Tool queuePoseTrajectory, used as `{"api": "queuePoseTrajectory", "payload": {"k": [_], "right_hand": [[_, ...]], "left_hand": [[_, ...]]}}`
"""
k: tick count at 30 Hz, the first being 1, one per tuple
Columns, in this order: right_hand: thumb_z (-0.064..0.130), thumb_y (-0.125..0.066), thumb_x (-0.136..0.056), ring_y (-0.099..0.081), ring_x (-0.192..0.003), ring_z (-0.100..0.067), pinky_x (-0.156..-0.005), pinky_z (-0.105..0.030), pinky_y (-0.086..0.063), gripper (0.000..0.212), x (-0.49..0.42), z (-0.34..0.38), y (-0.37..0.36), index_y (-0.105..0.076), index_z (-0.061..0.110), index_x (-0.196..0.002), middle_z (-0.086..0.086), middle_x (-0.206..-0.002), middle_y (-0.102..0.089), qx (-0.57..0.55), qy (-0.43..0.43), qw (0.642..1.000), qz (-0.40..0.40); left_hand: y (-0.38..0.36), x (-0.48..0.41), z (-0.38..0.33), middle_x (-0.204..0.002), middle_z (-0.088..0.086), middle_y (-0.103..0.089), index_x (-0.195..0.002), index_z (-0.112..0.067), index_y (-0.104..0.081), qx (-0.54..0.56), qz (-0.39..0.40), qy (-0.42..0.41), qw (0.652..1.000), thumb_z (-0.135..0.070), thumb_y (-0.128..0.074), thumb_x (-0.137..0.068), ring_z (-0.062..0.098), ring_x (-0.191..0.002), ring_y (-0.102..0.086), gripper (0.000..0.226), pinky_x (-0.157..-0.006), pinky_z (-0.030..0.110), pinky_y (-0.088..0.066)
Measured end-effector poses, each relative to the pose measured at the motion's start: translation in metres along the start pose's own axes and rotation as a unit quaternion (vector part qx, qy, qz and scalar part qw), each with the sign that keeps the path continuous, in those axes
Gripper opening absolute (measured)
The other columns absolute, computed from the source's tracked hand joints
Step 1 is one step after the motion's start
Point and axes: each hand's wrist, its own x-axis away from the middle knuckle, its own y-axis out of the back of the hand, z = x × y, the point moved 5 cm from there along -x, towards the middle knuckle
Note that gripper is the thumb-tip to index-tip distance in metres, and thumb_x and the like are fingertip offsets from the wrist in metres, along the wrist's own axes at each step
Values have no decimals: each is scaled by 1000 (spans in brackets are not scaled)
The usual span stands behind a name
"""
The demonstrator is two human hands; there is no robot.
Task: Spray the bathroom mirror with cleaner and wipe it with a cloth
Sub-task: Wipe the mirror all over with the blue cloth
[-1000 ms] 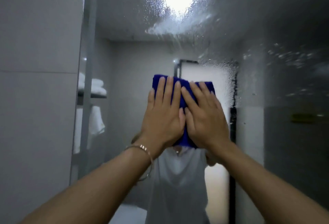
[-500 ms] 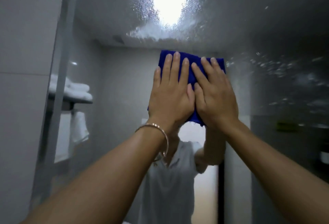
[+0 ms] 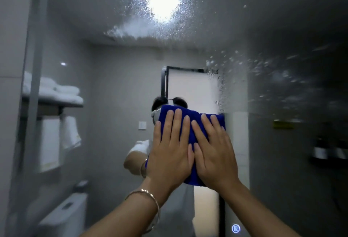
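The left grip (image 3: pixel 169 153) and the right grip (image 3: pixel 214 153) lie flat side by side with thumbs touching; the fingers of both are straight and released, clasping nothing; both palms press a blue cloth (image 3: pixel 192 116) against the mirror (image 3: pixel 113 63). The cloth shows above the fingertips, between the two grips and just below the heels of the palms. Up and to the right of the right grip, droplets of cleaner (image 3: pixel 235 67) speckle the glass; well above both grips a foamy patch (image 3: pixel 130 29) sits under the reflected ceiling light (image 3: pixel 162 1). A thin bracelet (image 3: pixel 150 197) circles the wrist below the left grip. Far to the left of the left grip the glass reflects folded white towels (image 3: pixel 64 93) on a shelf (image 3: pixel 56 104); lower down is a toilet tank (image 3: pixel 64 216); below the right grip a small round lit icon (image 3: pixel 235 228) glows in the mirror.
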Motion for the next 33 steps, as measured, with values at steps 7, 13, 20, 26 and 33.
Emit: {"api": "queuePoseTrajectory", "payload": {"k": [7,13,20,26,33], "right_hand": [[27,-36,-91,-27,-138,-28,-113,-32,-12,52,-75,-38,25,-43,11,-140,-15,-145,-42,22,72,997,-15],[27,-31,-95,-21,-143,-24,-114,-36,-16,52,-164,-88,59,-36,15,-145,-7,-152,-32,43,58,997,-11],[26,-32,-96,-18,-144,-20,-115,-35,-12,50,-159,-90,60,-37,16,-145,-5,-153,-31,25,33,998,-48],[28,-31,-95,-18,-145,-20,-115,-33,-11,51,-102,-92,55,-37,18,-145,-5,-153,-32,4,9,999,-45],[25,-36,-93,-19,-144,-20,-116,-36,-15,54,-2,-101,47,-26,18,-146,-5,-152,-30,-10,-4,999,-40]], "left_hand": [[12,-77,-11,-152,20,-23,-145,-3,-25,8,18,46,999,-34,-20,-89,33,-142,-18,64,-112,51,-14],[19,-182,-26,-158,12,0,-149,-9,-6,7,-4,78,997,-33,-20,-96,25,-145,4,60,-115,45,1],[16,-180,-31,-158,11,-2,-150,-11,-7,-1,-38,77,996,-31,-21,-97,25,-145,1,58,-117,43,-1],[4,-131,-54,-155,14,-16,-147,-9,-21,22,-62,66,996,-33,-18,-92,27,-144,-11,61,-115,44,-9],[-19,-51,-99,-153,16,-19,-146,-7,-19,25,-49,20,998,-28,-13,-97,30,-143,-14,54,-113,50,-18]]}}
